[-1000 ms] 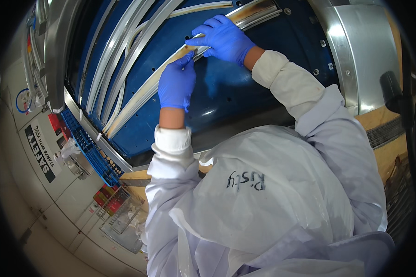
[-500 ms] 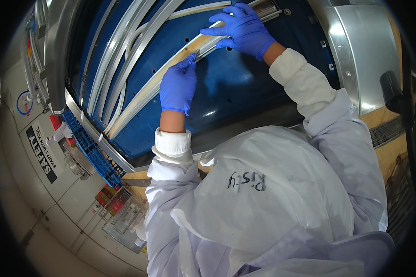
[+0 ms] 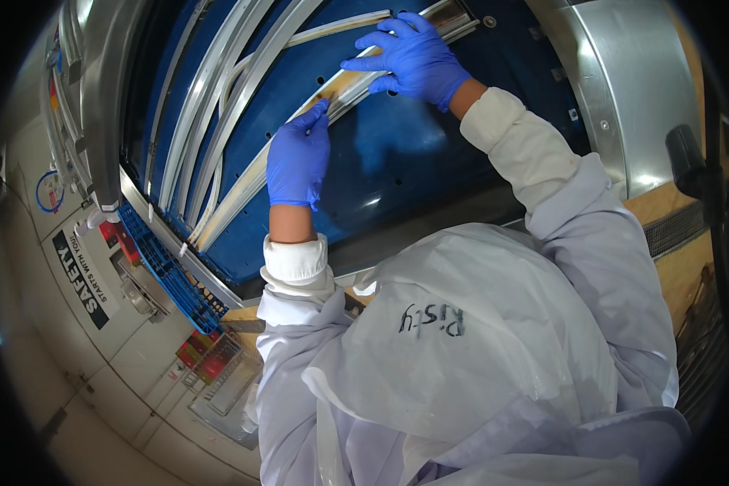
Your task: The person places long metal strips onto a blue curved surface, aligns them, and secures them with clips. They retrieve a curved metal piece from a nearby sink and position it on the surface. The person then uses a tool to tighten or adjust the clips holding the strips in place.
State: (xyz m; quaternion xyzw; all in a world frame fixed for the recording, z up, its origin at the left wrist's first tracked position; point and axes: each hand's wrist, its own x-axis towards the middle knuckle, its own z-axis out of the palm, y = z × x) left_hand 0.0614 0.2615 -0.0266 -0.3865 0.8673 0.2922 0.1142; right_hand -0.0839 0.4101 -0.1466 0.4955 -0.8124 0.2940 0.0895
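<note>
A long pale metal rail (image 3: 247,185), with brownish stains along its upper face, runs slantwise over a blue panel (image 3: 364,186). My left hand (image 3: 298,162), in a blue glove, has thumb and finger pinched together at a stained part of the rail; whatever may be between the fingertips is hidden. Farther up the same rail lies my right hand (image 3: 417,63), also gloved in blue. Its fingers are spread over the rail, with the thumb along the near side.
Several curved metal rails (image 3: 211,97) lie left of the hands on the blue panel. Steel framing (image 3: 624,73) borders it at the right. A blue plastic grid (image 3: 166,263) hangs at the left edge. At lower left stands a wire rack (image 3: 215,364) by a white wall.
My left hand has slid down and left along the rail, away from my right hand. My right hand has shifted slightly left, still spread on the rail. The view has tilted a little.
</note>
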